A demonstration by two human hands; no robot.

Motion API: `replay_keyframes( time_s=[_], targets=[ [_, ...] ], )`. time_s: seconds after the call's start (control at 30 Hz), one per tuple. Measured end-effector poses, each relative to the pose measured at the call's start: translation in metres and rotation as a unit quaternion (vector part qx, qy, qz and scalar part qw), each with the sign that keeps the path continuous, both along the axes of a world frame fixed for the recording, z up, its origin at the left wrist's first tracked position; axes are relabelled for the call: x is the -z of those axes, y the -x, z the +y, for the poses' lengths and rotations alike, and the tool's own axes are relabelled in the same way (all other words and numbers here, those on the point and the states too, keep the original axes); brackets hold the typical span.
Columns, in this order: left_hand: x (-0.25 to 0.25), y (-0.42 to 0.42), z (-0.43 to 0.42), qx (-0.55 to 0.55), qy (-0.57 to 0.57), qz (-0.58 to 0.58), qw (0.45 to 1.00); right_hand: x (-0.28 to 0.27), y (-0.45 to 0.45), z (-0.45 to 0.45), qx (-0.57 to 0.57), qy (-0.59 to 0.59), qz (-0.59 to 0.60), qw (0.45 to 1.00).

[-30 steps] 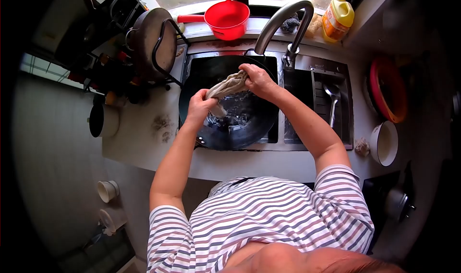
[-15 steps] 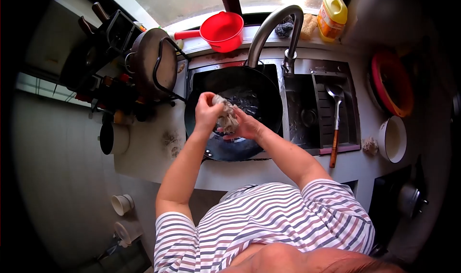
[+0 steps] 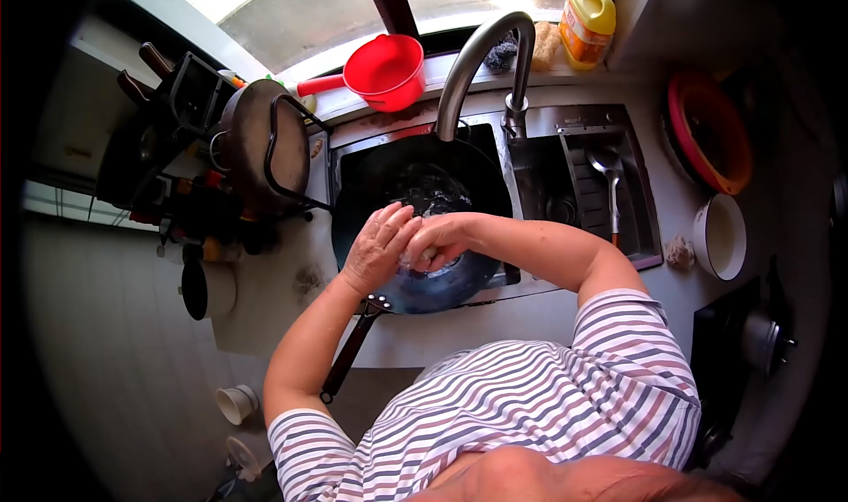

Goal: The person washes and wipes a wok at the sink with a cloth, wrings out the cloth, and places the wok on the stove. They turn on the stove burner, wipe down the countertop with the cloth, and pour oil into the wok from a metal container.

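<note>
Both hands meet above the near part of a dark wok point(image 3: 442, 294), which rests over the left sink basin with water in it. My right hand point(image 3: 439, 239) is closed around the cloth point(image 3: 429, 253); only a small light bit shows between its fingers. Against it presses my left hand point(image 3: 382, 247), its fingers bent over the same bundle. Most of the cloth is hidden by the hands. The wok's dark handle point(image 3: 351, 352) points toward my body.
A curved faucet point(image 3: 468, 60) arches over the wok. Behind stand a red ladle point(image 3: 386, 71) and a yellow bottle point(image 3: 587, 25). A metal spatula point(image 3: 611, 184) lies in the right basin. Beside it are a white bowl point(image 3: 721, 237) and a red basin point(image 3: 707, 135). Pans stand at left.
The cloth, stretched between both hands a second ago, is now bunched up inside them. The hands have come together lower over the wok, and its handle has come into view.
</note>
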State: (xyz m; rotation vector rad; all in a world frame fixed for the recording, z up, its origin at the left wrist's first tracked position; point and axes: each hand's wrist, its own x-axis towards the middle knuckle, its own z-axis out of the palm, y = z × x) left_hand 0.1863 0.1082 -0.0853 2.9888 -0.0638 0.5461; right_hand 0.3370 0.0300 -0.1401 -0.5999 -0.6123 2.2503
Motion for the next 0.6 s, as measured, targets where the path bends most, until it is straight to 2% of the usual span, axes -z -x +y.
replay_keyframes(
  time_s=[0.03,0.1,0.17,0.2,0.23,0.3,0.37,0.43,0.47,0.5,0.57,0.6],
  targets=[
    [0.001,-0.006,0.005,0.025,0.012,0.003,1.000,0.003,-0.004,0.006,-0.063,-0.013,-0.023,0.998],
    [0.002,-0.013,0.012,0.043,-0.022,-0.007,0.999,-0.002,-0.007,0.014,-0.077,0.008,-0.037,0.996],
    [0.009,-0.018,0.014,0.029,0.014,0.045,0.998,-0.015,-0.009,0.014,-0.105,0.015,-0.172,0.979],
    [0.012,-0.021,0.016,0.039,-0.009,0.019,0.999,-0.025,-0.010,0.012,-0.087,0.018,-0.236,0.968],
    [0.018,-0.022,0.017,0.040,-0.008,0.020,0.999,-0.017,-0.010,0.013,-0.087,0.019,-0.235,0.968],
    [0.033,-0.023,0.020,0.021,-0.035,0.072,0.997,0.001,-0.010,0.015,-0.075,-0.051,-0.326,0.941],
    [0.046,-0.028,0.017,-0.012,-0.015,0.083,0.996,0.007,-0.010,0.014,-0.071,-0.076,-0.351,0.931],
    [0.057,-0.032,0.016,-0.096,0.029,0.137,0.985,0.022,-0.001,0.014,0.076,-0.112,-0.518,0.845],
    [0.061,-0.035,0.014,-0.121,0.054,0.130,0.983,0.035,-0.004,0.020,0.054,-0.172,-0.570,0.802],
    [0.062,-0.036,0.012,-0.123,0.055,0.134,0.982,0.030,-0.005,0.018,0.051,-0.172,-0.567,0.804],
    [0.064,-0.038,0.006,-0.222,0.094,0.193,0.951,0.021,-0.008,0.011,0.088,-0.280,-0.714,0.636],
    [0.066,-0.039,0.006,-0.245,0.126,0.200,0.940,0.016,-0.011,0.013,0.049,-0.287,-0.735,0.613]
  ],
)
